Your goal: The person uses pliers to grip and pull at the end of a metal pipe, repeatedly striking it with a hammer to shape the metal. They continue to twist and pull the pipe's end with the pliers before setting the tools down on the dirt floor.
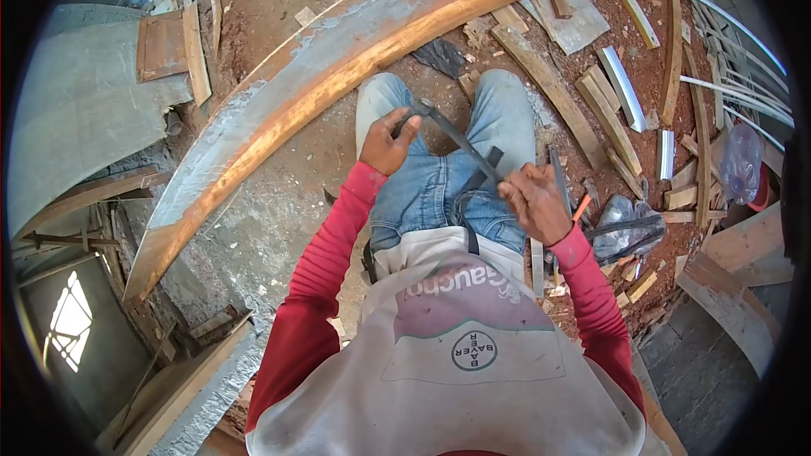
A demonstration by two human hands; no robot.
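A dark, flat strap (456, 135) runs slantwise between my two hands, over my jeans (422, 186). My left hand (390, 137) pinches its upper end near my left knee. Closed around its lower end is my right hand (536, 203), by my right thigh. A second dark length (488, 169) crosses the strap close to the right fingers and hangs down in loops onto my lap. Beyond my knees lies a large curved board (329, 59), grey on its face with a bare wood edge.
Wood offcuts (549, 93) and a short white metal profile (622, 89) litter the dirt on the right. Also there are white rods (735, 93) and clear plastic bags (625, 224). Leaning wooden boards (84, 194) stand on the left.
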